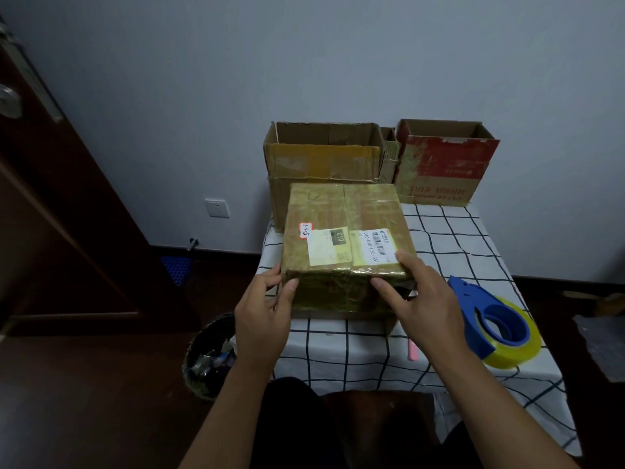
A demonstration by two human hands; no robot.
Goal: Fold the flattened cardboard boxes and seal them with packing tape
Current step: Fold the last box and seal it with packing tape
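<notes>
- Two hands hold the taped box at the table's middle: the left hand at its 7 o'clock corner, thumb on the near face, the right hand at 5 o'clock, fingers curled over the top edge.
- Judged light and stiff; glossy tape probably makes it slippery, so gripping at corners suits.
- Brown cardboard wrapped in yellowish tape, with white shipping labels on top.
- Tape dispenser lies at 3 o'clock; two open boxes stand at 12.
</notes>
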